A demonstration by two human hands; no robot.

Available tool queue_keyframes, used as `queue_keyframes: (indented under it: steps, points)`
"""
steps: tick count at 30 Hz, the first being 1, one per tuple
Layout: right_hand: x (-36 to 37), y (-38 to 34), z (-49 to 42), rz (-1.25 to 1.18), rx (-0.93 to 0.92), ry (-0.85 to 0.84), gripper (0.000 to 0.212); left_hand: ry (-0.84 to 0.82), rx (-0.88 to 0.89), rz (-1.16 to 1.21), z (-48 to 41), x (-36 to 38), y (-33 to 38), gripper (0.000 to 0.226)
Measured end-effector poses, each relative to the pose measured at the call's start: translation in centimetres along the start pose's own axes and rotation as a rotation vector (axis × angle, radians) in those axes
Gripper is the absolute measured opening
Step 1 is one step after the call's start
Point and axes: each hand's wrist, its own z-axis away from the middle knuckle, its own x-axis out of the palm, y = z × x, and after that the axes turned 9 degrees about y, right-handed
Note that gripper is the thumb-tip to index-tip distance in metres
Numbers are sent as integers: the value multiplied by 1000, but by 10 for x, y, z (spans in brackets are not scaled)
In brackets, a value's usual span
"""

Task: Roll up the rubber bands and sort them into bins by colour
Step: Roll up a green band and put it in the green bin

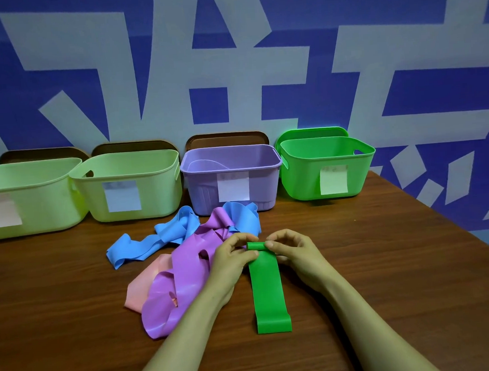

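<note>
Green band (269, 288) lies flat on the wooden table (402, 261), long axis running 12 to 6. Its far end is turned over into a short roll, held at both sides.

Left hand (234, 258): fingers curled, thumb and fingertips pinching the roll's left end. Right hand (293, 253): same posture, pinching the right end. Both forearms enter from 6 o'clock.

Clutter just beside the left hand, at 9 o'clock of the green band: a loose heap of unrolled bands. Purple band (183, 285) on top, passing under the left wrist. Pink band (148, 282) partly buried beneath it, at 8 o'clock. Blue band (154, 238) sprawled at 10 o'clock. More blue loops (244, 214) at 12, directly between the hands and the purple bin (203, 188).

Four bins in a row along the far edge, against the blue-and-white wall (404, 93): two pale green bins at 10 (45, 205) and 11 (157, 191), purple at 12, green bin (300, 175) at 1 o'clock. Each carries a paper label (233, 186); writing unreadable. Lids stand behind them, brown (225, 140) and green (310, 133).
</note>
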Motion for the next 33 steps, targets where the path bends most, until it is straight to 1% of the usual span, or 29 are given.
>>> queue_keyframes:
  steps: [3, 6, 8, 14, 18, 20, 22, 27, 30, 33]
  points:
    - [1, -1, -1, -34, -9, 16, 8, 13, -30, 16, -3, 1, -1, 32]
    - [0, -1, -1, -75, -25, 42, 12, 24, -85, 77, -3, 2, 0, 24]
    - [-1, -1, -2, -75, -36, 62, 14, 22, -99, 102, -3, 3, 0, 23]
    - [-3, -1, -1, -68, -55, 61, 18, 17, -96, 101, -3, 1, -1, 18]
    - [-1, -2, 0, -60, -45, 59, 33, 35, -91, 117, -4, -1, -2, 18]
    - [1, -1, -1, -52, -13, 49, 36, 35, -78, 125, -4, -1, -2, 19]
    - [2, -1, 0, -12, 6, 45, 33, 33, -54, 125, -3, -1, -2, 21]
    - [2, -1, 0, 2, -1, 35, 8, 40, -6, 91, -2, -1, -2, 28]
    - [2, 0, 0, -5, -19, 36, 5, 45, -32, 97, -4, -1, -2, 39]
    - [1, -1, 0, -39, -24, 33, 9, 37, -58, 64, -4, 1, -2, 36]
